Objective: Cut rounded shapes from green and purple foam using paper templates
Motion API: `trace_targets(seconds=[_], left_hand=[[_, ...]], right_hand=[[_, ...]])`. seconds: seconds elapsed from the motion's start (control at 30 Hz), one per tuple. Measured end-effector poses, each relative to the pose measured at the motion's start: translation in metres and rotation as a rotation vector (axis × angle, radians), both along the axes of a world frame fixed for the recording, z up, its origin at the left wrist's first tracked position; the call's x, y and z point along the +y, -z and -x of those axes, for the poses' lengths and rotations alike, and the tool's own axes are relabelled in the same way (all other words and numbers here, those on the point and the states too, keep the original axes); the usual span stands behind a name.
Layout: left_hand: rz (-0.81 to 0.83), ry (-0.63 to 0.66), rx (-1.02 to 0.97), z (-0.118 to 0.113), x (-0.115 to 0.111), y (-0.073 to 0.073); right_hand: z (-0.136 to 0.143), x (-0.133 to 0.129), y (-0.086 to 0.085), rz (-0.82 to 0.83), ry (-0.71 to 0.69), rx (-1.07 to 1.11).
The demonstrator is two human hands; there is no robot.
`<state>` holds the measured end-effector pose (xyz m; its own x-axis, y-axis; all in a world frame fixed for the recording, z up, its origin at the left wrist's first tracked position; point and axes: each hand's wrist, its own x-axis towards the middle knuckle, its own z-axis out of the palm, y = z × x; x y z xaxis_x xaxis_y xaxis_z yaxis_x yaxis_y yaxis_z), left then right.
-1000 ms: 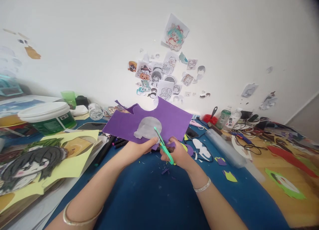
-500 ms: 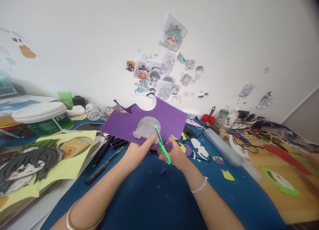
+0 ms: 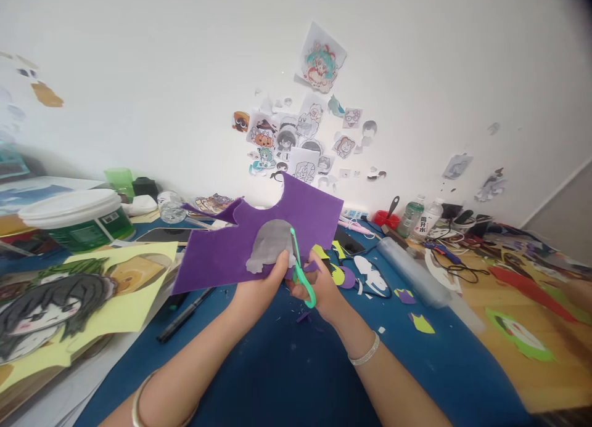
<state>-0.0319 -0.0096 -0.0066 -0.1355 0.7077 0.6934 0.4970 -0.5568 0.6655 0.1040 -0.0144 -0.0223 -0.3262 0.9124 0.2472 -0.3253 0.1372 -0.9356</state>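
Note:
A purple sheet with a curved notch in its top edge is held up over the blue mat. My left hand grips its lower edge, thumb on top, pressing a grey paper shape against it. Green-handled scissors are in my right hand, fingers wrapped round the handles. Their blades point up along the right side of the grey shape, over the purple sheet.
Yellow and purple scraps lie on the mat at the right, near a clear plastic roll. A white-lidded tub, a drawing on yellow paper and a black pen are at the left. Bottles stand at the back right.
The purple sheet has turned and tilted, its left corner now lower and further left. The grey shape has turned with it. Both hands have shifted slightly, still holding the sheet and scissors.

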Motion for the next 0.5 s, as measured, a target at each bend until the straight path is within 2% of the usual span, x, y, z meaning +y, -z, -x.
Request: trace_targets(seconds=[0.2,0.5], left_hand=[[0.01,0.035,-0.108,-0.007,-0.012,-0.011],[0.018,0.02,-0.144,-0.01,-0.018,-0.01]], right_hand=[[0.009,0.002,0.007,-0.026,0.025,0.09],[0.013,0.002,0.011,-0.023,0.077,0.124]])
